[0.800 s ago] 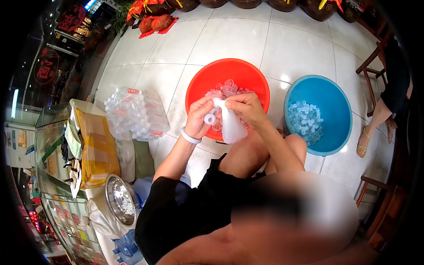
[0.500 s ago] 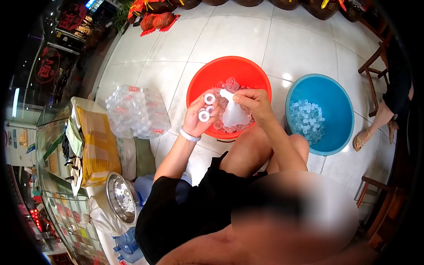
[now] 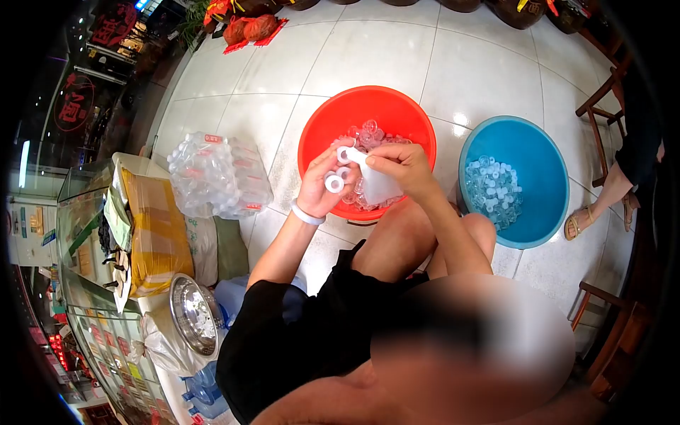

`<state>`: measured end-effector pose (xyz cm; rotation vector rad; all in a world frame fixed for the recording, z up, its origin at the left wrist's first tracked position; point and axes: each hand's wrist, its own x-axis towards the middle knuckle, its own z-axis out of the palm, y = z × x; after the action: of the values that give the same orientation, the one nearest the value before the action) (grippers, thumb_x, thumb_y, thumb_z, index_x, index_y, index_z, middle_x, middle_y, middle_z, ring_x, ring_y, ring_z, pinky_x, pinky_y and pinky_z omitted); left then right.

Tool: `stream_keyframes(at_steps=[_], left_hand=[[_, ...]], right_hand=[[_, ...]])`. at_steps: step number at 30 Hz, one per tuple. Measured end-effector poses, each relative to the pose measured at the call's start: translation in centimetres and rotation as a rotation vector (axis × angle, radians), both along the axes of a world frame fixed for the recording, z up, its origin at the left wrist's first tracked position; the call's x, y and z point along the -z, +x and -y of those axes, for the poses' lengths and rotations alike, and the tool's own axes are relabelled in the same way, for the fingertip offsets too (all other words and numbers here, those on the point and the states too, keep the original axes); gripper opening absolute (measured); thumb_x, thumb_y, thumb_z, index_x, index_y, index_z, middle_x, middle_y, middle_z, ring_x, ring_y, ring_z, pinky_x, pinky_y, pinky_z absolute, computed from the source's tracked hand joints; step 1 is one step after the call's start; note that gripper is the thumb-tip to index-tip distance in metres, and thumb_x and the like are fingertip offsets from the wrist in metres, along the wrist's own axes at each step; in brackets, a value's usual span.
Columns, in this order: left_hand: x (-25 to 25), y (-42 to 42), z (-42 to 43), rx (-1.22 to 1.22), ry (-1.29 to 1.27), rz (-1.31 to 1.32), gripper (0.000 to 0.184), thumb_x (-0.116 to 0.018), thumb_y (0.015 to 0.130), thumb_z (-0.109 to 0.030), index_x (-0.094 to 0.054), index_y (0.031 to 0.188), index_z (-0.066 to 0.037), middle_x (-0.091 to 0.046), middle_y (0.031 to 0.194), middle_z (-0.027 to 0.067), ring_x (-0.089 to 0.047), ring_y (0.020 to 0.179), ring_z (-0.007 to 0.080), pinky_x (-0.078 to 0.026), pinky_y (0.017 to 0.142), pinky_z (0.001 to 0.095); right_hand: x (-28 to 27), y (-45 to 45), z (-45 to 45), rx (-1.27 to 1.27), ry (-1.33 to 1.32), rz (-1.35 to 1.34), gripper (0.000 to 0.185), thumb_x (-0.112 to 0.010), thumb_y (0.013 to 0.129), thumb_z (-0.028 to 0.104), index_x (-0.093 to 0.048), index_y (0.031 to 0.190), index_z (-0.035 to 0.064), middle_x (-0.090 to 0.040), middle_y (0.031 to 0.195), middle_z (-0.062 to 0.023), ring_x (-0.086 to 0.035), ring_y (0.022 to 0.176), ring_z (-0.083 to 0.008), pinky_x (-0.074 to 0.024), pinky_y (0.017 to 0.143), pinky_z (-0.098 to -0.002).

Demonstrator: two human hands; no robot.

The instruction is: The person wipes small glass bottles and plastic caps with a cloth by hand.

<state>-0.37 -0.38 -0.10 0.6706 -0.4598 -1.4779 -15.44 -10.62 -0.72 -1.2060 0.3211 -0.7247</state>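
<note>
Above the red basin [image 3: 340, 112], the left hand [image 3: 320, 190] is half curled, cradling white rings [image 3: 334, 188], while the right hand [image 3: 407, 168] has thumb and finger closed on a translucent white pouch [image 3: 381, 185]. The blue basin [image 3: 544, 195], holding small clear-and-white pieces [image 3: 496, 185], sits nearby.

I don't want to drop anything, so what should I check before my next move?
1. Left hand holds the white rings: ok.
2. Right hand pinches the translucent white piece: ok.
3. White piece is over the red basin: ok.
4. Blue basin stands apart from the red one: ok.
5. Left hand is free: not ok, rings in it.
6. Grip is firm: cannot tell.
</note>
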Motion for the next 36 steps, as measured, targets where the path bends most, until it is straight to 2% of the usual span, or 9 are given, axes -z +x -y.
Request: stream_keyframes(at_steps=[5,6,10,13,21,27,29,33,36], left_hand=[[0.0,-1.1,0.0,-0.174,0.070,0.403,0.032,-0.044,0.089,-0.024,-0.048,0.109,0.000,-0.056,0.078,0.0068,-0.053,0.060,0.0131,-0.039,0.045,0.0203],[0.1,-1.3,0.0,-0.240,0.093,0.552,0.032,-0.044,0.089,-0.025,-0.049,0.108,0.001,-0.056,0.075,0.0059,-0.054,0.059,0.0121,-0.039,0.045,0.0200],[0.4,-0.7,-0.3,-0.225,0.112,0.473,0.031,-0.044,0.089,-0.025,-0.052,0.105,0.000,-0.056,0.074,0.0062,-0.053,0.060,0.0125,-0.039,0.045,0.0205],[0.6,-0.4,-0.2,-0.171,0.101,0.126,0.031,-0.043,0.089,-0.025,-0.052,0.103,0.001,-0.056,0.073,0.0064,-0.053,0.060,0.0128,-0.040,0.046,0.0212],[0.8,-2.4,0.0,-0.343,0.133,0.681,0.021,-0.053,0.084,-0.011,-0.055,0.101,0.001,-0.058,0.077,0.0043,-0.053,0.062,0.0092,-0.042,0.051,0.0197],[0.7,-1.9,-1.2,-0.337,0.099,1.054,0.026,-0.057,0.080,-0.006,-0.055,0.104,0.002,-0.059,0.079,0.0042,-0.052,0.064,0.0063,-0.042,0.054,0.0183],[0.1,-1.8,-1.3,-0.321,0.060,0.954,0.026,-0.057,0.080,-0.006,-0.054,0.104,0.002,-0.059,0.079,0.0042,-0.053,0.064,0.0067,-0.043,0.054,0.0186],[-0.2,-1.7,-0.8,-0.317,-0.023,0.644,0.024,-0.053,0.082,-0.006,-0.055,0.103,0.003,-0.059,0.085,0.0062,-0.055,0.068,0.0097,-0.044,0.058,0.0194],[0.1,-2.2,-0.7,-0.395,0.015,0.734,0.024,-0.055,0.081,-0.005,-0.055,0.103,0.002,-0.059,0.084,0.0052,-0.055,0.068,0.0083,-0.044,0.058,0.0186]], right_hand=[[0.1,0.6,-0.5,0.201,-0.627,-0.059,0.006,-0.058,0.071,0.009,-0.061,0.070,0.0037,-0.052,0.057,-0.0094,-0.051,0.048,-0.0200,-0.0385,0.046,-0.0291],[0.2,0.7,-0.6,0.200,-0.626,-0.059,0.006,-0.058,0.071,0.009,-0.061,0.070,0.0037,-0.052,0.057,-0.0094,-0.051,0.048,-0.0200,-0.0385,0.046,-0.0291],[0.2,0.8,-0.8,0.296,-0.713,-0.101,0.007,-0.056,0.071,0.010,-0.058,0.066,0.0046,-0.050,0.056,-0.0090,-0.050,0.048,-0.0250,-0.0377,0.043,-0.0329],[0.4,0.9,-0.7,0.329,-0.754,-0.123,0.007,-0.056,0.071,0.010,-0.057,0.065,0.0052,-0.050,0.056,-0.0084,-0.051,0.048,-0.0253,-0.0377,0.042,-0.0342],[0.8,0.9,-1.0,0.477,-1.010,-0.257,0.007,-0.055,0.070,0.009,-0.054,0.063,0.0069,-0.050,0.056,-0.0079,-0.051,0.049,-0.0260,-0.0389,0.043,-0.0359],[2.0,1.0,-0.5,0.313,-0.801,-0.199,0.010,-0.056,0.071,0.011,-0.058,0.065,0.0026,-0.055,0.060,-0.0082,-0.054,0.051,-0.0207,-0.0404,0.046,-0.0318],[2.4,1.0,-0.2,-0.067,-0.233,-0.071,0.013,-0.059,0.072,0.012,-0.062,0.073,-0.0004,-0.057,0.064,-0.0082,-0.053,0.054,-0.0108,-0.0407,0.049,-0.0259],[1.2,1.2,-1.5,-0.024,-0.012,-0.024,0.016,-0.060,0.073,0.012,-0.063,0.080,-0.0009,-0.058,0.064,-0.0076,-0.050,0.058,-0.0049,-0.0395,0.051,-0.0224],[1.5,1.8,-2.1,0.143,0.003,0.005,0.012,-0.060,0.072,0.010,-0.062,0.077,-0.0002,-0.058,0.062,-0.0083,-0.053,0.054,-0.0098,-0.0397,0.050,-0.0243]])
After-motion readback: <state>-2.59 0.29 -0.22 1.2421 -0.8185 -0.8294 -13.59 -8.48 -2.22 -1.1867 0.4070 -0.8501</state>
